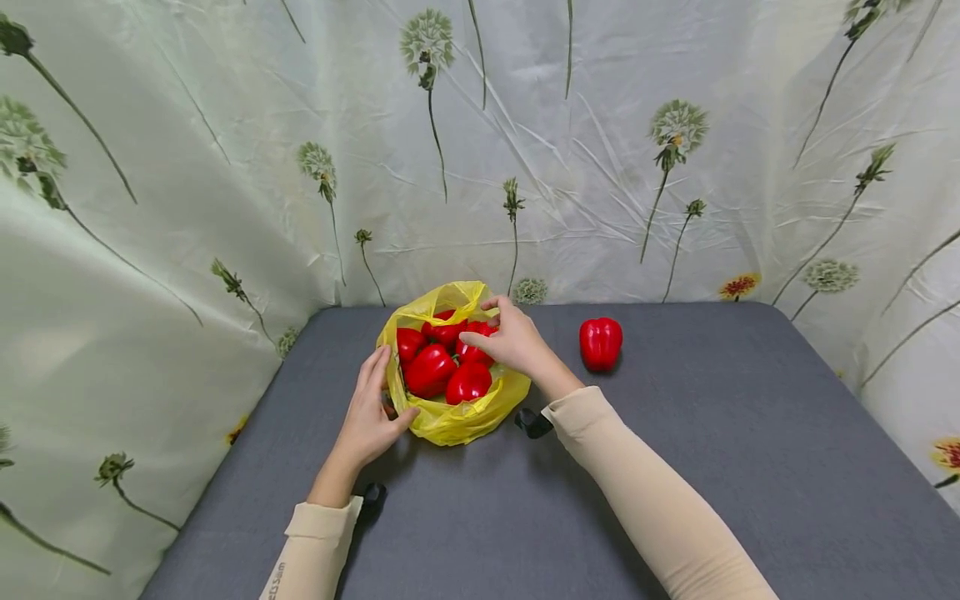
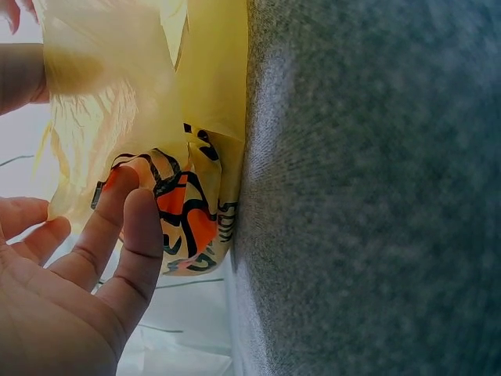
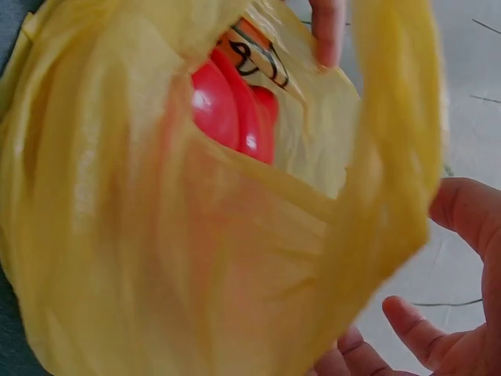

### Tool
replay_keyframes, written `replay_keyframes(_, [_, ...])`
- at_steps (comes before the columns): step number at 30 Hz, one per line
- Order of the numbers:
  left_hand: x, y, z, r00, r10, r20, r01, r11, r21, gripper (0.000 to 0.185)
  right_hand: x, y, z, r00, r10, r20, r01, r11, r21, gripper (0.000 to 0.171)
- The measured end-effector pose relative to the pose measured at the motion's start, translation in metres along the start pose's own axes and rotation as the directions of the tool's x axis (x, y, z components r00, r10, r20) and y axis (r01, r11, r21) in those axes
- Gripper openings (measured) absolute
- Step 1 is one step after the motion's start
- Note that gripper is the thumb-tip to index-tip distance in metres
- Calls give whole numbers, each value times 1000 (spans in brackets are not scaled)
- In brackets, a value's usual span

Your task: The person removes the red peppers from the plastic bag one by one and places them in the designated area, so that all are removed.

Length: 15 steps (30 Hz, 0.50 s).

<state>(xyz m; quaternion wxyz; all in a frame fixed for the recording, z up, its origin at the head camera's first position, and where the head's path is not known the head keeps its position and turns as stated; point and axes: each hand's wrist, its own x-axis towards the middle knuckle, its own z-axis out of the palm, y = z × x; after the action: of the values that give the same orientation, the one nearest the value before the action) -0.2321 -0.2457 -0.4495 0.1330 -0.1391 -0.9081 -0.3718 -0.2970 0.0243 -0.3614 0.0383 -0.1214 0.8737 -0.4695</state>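
Note:
A yellow plastic bag (image 1: pixel 450 421) lies open on the grey table (image 1: pixel 675 467) with several red bell peppers (image 1: pixel 431 371) inside. My left hand (image 1: pixel 382 375) rests against the bag's left side, its fingers (image 2: pixel 125 227) straight on the plastic over a printed orange and black patch. My right hand (image 1: pixel 487 325) hovers over the bag's right rim with relaxed, spread fingers just above the peppers. In the right wrist view the bag's wall (image 3: pixel 117 196) fills the frame and one pepper (image 3: pixel 235 110) shows through its mouth. A single red pepper (image 1: pixel 601 342) stands on the table to the right of the bag.
A pale curtain (image 1: pixel 225 167) printed with dandelions hangs close behind and to both sides of the table. Grey tabletop stretches to the front and right of the bag. Small black camera mounts (image 1: pixel 532 422) sit under both wrists.

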Motion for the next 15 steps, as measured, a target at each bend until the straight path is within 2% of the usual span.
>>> replay_keyframes(15, [0,0,1,1000,19,-8,-19,1000,0,105,-3,18,10,999,44,17,-42,994,-102,68])
